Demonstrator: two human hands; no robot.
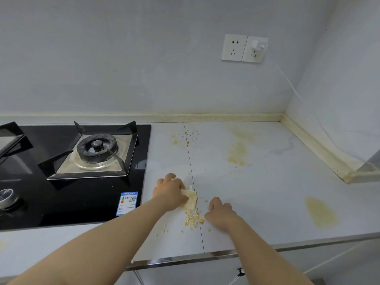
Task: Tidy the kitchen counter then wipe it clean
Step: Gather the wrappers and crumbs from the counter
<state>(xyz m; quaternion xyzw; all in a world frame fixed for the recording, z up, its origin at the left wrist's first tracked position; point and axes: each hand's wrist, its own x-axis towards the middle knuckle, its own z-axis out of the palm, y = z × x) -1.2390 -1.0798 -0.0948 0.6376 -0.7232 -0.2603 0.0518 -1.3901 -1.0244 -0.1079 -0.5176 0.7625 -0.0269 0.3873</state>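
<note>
My left grip holds a folded, yellow-stained white paper tissue down on the white marble-look desk. The pale yellow crumb pile sits just nearer me, btwn both grips. Right grip is curled at the pile's right edge; can't tell if it's holding anything.

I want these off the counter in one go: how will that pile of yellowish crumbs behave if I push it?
The crumbs are small loose bits, so they will likely scatter rather than move together; strays already lie around them. They look dry and light, so probably slide easily on the smooth counter.
</note>
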